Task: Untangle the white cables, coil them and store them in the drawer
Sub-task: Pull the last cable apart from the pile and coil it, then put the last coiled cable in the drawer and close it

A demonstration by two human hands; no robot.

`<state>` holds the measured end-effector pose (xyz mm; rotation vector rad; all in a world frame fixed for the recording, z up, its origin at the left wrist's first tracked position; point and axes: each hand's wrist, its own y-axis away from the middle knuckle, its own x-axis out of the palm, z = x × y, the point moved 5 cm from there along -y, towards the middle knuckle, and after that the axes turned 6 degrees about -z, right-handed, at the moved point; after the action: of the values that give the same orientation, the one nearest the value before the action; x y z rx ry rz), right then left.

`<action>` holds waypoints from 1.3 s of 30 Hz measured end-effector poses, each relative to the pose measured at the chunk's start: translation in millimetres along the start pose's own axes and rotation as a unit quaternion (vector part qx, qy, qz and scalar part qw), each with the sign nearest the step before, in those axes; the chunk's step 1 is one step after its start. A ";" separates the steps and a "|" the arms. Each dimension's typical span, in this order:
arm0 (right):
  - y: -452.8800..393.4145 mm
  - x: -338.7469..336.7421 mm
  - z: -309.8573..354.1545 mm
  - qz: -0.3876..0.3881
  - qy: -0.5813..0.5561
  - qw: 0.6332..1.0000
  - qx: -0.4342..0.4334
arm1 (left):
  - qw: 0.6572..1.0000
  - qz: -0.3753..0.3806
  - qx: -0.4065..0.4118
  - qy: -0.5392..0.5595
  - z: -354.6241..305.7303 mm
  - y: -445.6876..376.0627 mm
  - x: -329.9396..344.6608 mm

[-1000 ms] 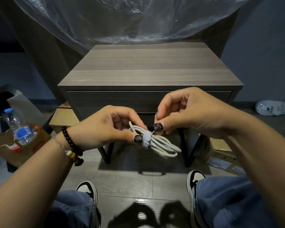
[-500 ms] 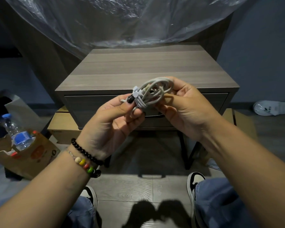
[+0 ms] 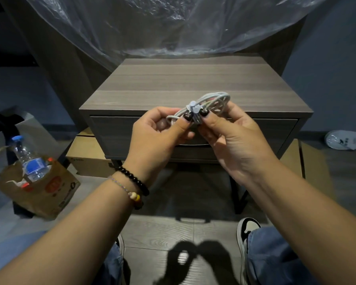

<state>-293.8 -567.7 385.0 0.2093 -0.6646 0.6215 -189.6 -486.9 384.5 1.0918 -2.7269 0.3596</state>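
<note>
A dim room it was, grey plank floor point(image 3: 158, 229) underfoot and a crumpled clear plastic sheet point(image 3: 173, 27) hanging down behind the nightstand point(image 3: 193, 83). Its wood-grain tabletop point(image 3: 183, 79) was bare of the cable, and the drawer point(image 3: 115, 130) in its front sat closed, right behind the hands. Off to the left stood a brown paper bag point(image 3: 49, 192) with a water bottle point(image 3: 29, 159) poking out of it, blue cap and blue label. A flat cardboard box point(image 3: 88, 153) lay under the nightstand on that side, more cardboard point(image 3: 314, 163) leaned on the right, and a pale slipper point(image 3: 345, 139) lay far right on the floor. Down low, two sneakers point(image 3: 247, 229) and blue jeans point(image 3: 275, 256) framed the view.

The cable point(image 3: 212, 99) was white, wound into a neat bundle of several loops and cinched near the middle by a light blue tie point(image 3: 192, 106). It was held up in the air in front of the drawer, level with the tabletop's front edge, touching neither.

Both grips were closed on it. The left hand point(image 3: 158, 136), beaded bracelets point(image 3: 136, 186) at the wrist, pinched the bundle just left of the tie, thumb on top with its dark nail showing. The right hand point(image 3: 234, 136) pinched just right of the tie, thumb up front, fingers curled behind the loops.
</note>
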 end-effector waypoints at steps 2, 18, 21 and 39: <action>-0.5 -8.8 2.3 -0.053 0.046 0.997 -0.011 | 0.995 0.011 0.055 -0.086 -2.7 -1.8 3.4; 10.6 -80.4 58.3 -0.207 0.414 0.874 -0.152 | 0.770 0.135 0.175 -0.599 55.0 -19.0 34.1; 8.9 -80.2 57.1 -0.181 0.445 0.862 -0.160 | 0.738 0.131 0.199 -0.631 63.1 -25.3 31.7; 27.0 -25.0 52.2 -0.048 0.388 0.898 -0.203 | 0.644 0.169 0.214 -0.715 48.7 0.3 15.9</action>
<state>-352.0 -577.3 409.2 -0.3886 0.0064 0.4051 -204.9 -511.1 342.0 1.2255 -4.5144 0.1752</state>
